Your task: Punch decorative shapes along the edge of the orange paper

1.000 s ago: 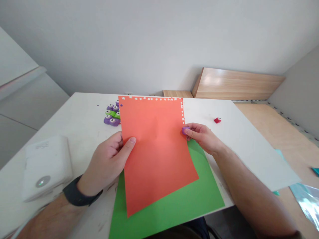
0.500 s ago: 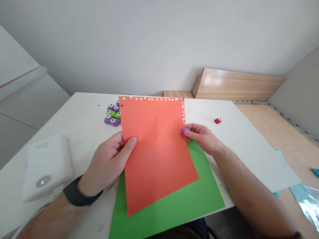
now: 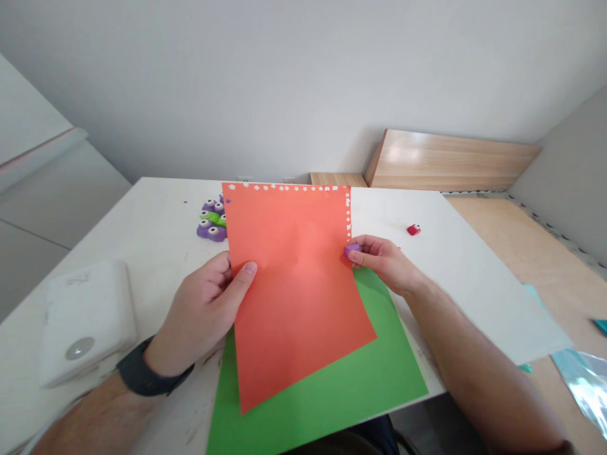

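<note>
Left hand (image 3: pixel 202 309): I'm gripping the orange paper sheet (image 3: pixel 294 291) by its left edge, thumb on the front.
Right hand (image 3: pixel 382 264): I'm pinching a small purple craft punch (image 3: pixel 351 250) on the sheet's right edge, just below the star cutouts (image 3: pixel 348 215).
Sheet: raised mid-frame, over a green sheet (image 3: pixel 327 404).
Upper left: purple punches (image 3: pixel 211 229) sit on the white table (image 3: pixel 156 234).

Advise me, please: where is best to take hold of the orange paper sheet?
Best grip: the plain left edge of the orange paper sheet, from the left, as the left hand does: the top and right edges are punched with star holes, so probably weaker.
</note>
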Tool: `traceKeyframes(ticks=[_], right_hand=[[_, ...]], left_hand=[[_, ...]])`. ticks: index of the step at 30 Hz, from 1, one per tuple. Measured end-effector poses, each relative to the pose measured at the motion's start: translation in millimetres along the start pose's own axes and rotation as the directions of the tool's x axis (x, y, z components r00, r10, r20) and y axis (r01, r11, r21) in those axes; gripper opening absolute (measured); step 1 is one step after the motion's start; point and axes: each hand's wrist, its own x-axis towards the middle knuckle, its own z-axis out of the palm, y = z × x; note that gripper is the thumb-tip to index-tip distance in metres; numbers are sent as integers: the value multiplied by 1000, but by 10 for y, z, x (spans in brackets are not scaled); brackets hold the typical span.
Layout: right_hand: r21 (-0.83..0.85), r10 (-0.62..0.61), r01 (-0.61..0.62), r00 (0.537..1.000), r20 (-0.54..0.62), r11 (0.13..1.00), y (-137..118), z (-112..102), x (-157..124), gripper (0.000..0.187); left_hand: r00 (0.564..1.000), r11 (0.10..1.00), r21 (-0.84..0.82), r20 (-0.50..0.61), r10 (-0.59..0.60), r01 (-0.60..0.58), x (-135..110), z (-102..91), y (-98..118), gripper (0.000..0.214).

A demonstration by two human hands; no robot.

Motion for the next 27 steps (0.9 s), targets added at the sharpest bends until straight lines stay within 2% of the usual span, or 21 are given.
traceKeyframes(ticks=[27], right_hand=[[11,-24,24,1000,-13,1000,52,-13,26,35]], left_hand=[[999,999,29,-1,46,-46,21,-13,-63,45]])
